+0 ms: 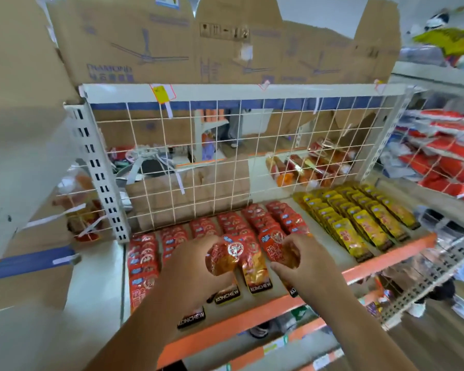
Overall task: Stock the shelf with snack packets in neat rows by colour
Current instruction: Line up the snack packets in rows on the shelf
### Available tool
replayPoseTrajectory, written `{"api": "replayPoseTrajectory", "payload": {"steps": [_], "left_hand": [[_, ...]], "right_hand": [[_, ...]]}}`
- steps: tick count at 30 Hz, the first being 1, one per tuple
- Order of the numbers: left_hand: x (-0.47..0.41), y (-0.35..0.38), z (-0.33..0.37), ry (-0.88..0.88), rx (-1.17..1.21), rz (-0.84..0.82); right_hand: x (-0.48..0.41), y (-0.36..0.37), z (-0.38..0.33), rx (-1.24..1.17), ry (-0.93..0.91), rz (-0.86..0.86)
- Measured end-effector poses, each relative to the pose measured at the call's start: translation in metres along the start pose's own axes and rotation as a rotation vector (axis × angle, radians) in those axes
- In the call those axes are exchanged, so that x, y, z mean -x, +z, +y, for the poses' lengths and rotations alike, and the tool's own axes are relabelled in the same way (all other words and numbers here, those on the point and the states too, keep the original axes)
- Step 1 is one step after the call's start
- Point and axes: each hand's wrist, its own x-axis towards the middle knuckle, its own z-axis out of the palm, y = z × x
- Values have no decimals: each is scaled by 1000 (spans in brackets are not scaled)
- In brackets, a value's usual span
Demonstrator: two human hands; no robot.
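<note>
Several rows of red snack packets (227, 223) lie on the shelf (386, 259), which has an orange front edge. Rows of yellow packets (359, 218) fill its right part. My left hand (196, 266) grips a red packet (224, 255) above the front of the red rows. My right hand (303, 259) holds another red packet (277, 246) just to the right of it. Both hands hover close together over the front packets, whose black KONCHEW ends (260, 286) point toward me.
A white wire grid (225, 156) closes the shelf's back, with cardboard boxes (172, 41) above and behind it. A perforated upright (97, 167) stands at the left. More red packets (445, 156) are stacked on the neighbouring shelf to the right. Lower shelves sit below.
</note>
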Motion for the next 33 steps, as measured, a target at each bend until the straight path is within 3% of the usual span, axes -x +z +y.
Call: {"api": "replayPoseTrajectory", "payload": {"steps": [5, 16, 23, 33], "left_hand": [[-4, 30, -17, -166, -8, 47], [-4, 105, 1, -543, -135, 378], [-8, 130, 11, -721, -266, 376], [-11, 142, 14, -770, -311, 340]], "right_hand": [[-41, 22, 16, 5, -44, -71], [-113, 46, 48, -66, -327, -306], [-130, 50, 68, -128, -419, -389], [-135, 51, 80, -151, -433, -408]]}}
